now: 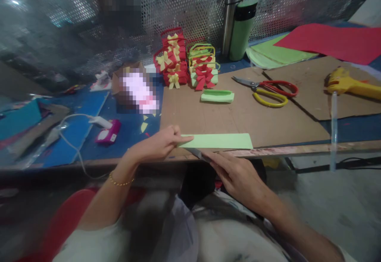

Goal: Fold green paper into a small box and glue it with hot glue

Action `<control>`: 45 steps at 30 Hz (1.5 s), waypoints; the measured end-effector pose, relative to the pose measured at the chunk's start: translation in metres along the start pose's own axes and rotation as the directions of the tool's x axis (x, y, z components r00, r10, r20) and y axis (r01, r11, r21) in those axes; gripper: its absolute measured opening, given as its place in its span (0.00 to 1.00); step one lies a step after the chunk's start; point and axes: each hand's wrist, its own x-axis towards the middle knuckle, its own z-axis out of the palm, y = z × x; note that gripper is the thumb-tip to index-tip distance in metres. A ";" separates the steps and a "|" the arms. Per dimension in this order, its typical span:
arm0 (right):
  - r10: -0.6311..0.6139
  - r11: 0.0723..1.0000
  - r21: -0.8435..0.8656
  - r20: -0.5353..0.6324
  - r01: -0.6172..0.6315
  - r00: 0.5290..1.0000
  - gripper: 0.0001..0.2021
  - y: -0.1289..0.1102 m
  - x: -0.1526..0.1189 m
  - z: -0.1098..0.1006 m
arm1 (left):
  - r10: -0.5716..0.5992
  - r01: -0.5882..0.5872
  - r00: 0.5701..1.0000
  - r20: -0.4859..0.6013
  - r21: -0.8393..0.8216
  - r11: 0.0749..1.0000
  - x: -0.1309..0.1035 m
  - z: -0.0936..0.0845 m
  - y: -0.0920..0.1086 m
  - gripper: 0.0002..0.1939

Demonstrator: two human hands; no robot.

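Note:
A light green strip (pixel 218 140) lies flat along the front edge of the cardboard. My left hand (pixel 162 142) is at its left end, index finger stretched over the strip and the other fingers curled. Just below the table edge, my right hand (pixel 238 174) is closed on a thin, flat grey blade-like tool (pixel 195 153). The tool's tip reaches under the strip's left end, near my left fingertip; its exact kind is unclear. Farther back on the cardboard lies a folded light green piece (pixel 217 96).
Red-and-yellow scissors (pixel 270 91) and a yellow glue gun (pixel 348 83) lie right on the cardboard (pixel 190 115). Small bow-trimmed baskets (pixel 174 62) and a green tumbler (pixel 243 32) stand behind. Left are a pixelated phone (pixel 139 91) and a purple adapter (pixel 108 132) with a white cable.

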 end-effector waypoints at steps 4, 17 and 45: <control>-0.003 1.000 0.008 -0.005 0.003 1.000 0.19 -0.002 0.006 0.003 | 0.003 -0.003 1.000 0.010 -0.004 1.000 0.000 -0.001 0.001 0.27; -0.048 0.996 0.074 -0.032 0.050 0.998 0.20 -0.008 0.011 0.000 | -0.001 0.002 0.999 0.039 -0.034 0.999 0.001 -0.002 -0.001 0.26; 0.140 0.986 0.101 -0.096 -0.130 0.986 0.15 0.017 -0.035 -0.077 | 0.092 -0.003 0.910 -0.405 0.215 0.977 0.004 0.027 -0.025 0.20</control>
